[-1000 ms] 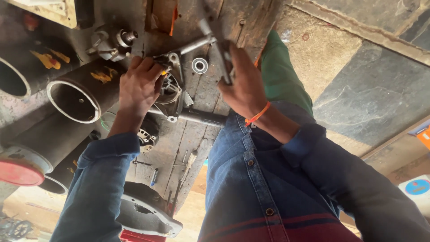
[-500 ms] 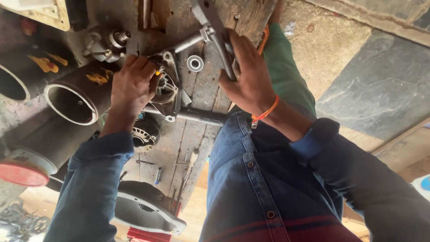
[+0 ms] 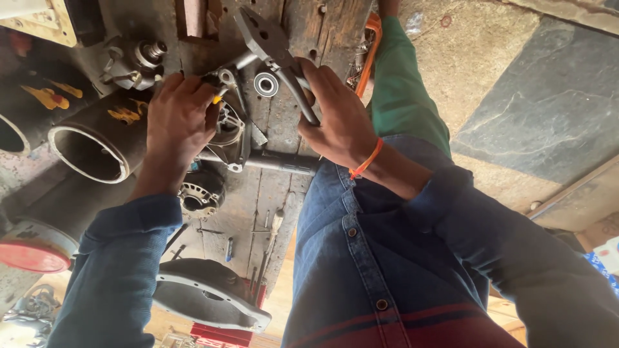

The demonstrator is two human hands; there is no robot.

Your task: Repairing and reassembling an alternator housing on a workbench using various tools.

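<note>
My right hand grips the handles of grey metal pliers, whose jaws point toward the upper left over a dark wooden workbench. A small round bearing lies on the bench just under the pliers. My left hand rests on a silver metal housing part, fingers curled over it with a small yellow-tipped piece at the fingertips. A long steel bar tool lies across the bench between my two hands.
Dark metal pipes lie at the left, one with a red cap. A round wound motor part and a grey cast cover sit lower on the bench. Screwdrivers lie nearby. Stone floor is at the right.
The view has closed in on the bench. My right hand has swung the pliers up and left, above the bearing. My left hand stays on the metal housing.
</note>
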